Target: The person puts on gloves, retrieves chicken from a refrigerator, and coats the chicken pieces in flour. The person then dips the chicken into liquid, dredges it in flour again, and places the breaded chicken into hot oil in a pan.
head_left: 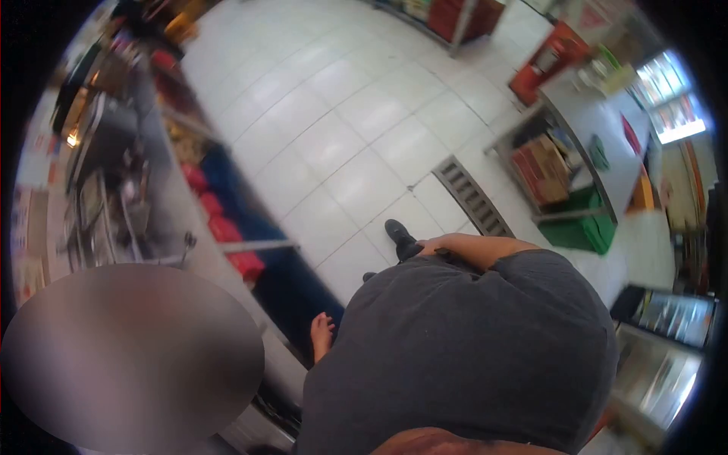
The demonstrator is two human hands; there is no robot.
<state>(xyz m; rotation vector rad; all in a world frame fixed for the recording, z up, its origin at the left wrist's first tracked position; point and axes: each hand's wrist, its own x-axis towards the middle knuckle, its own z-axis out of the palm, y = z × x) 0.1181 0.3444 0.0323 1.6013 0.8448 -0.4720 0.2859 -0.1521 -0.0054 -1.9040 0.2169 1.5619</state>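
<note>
My left hand (322, 331) hangs beside my dark grey shirt (455, 349), its fingers apart and nothing in them. It is close to the dark blue side below the steel counter. My right forearm crosses in front of my waist, and my right hand (429, 246) is at the front of the shirt, beside something dark. The fingers of that hand are too small and blurred to make out. A black shoe (396, 230) shows on the floor just beyond it.
A steel counter (155, 152) with equipment runs along the left, above red-pink items (224, 227). A floor drain grate (474, 197), a table (588, 129) with boxes and a green crate (580, 227) stand right. A blurred oval covers the lower left.
</note>
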